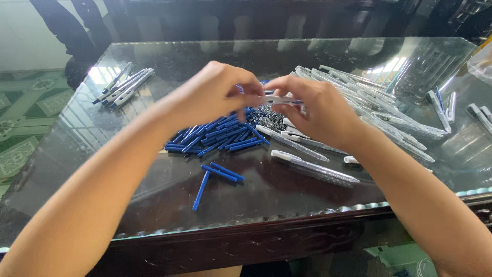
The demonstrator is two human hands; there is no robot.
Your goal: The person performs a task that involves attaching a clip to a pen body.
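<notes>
Both hands meet above the middle of the glass-topped table [154, 205]. Left hand [212, 95] and right hand [320, 110] each pinch one end of a clear pen barrel [284, 100], grip clenched on it at the fingertips, held level over the heap of blue pen parts [220, 134]. Small dark springs [269, 119] lie just behind. Clear barrels [369, 107] piled to the right; finished pens [123, 84] far left. Judgement: barrel light, stiff, smooth plastic, likely slippery; best held near the ends, not mid-span.
</notes>
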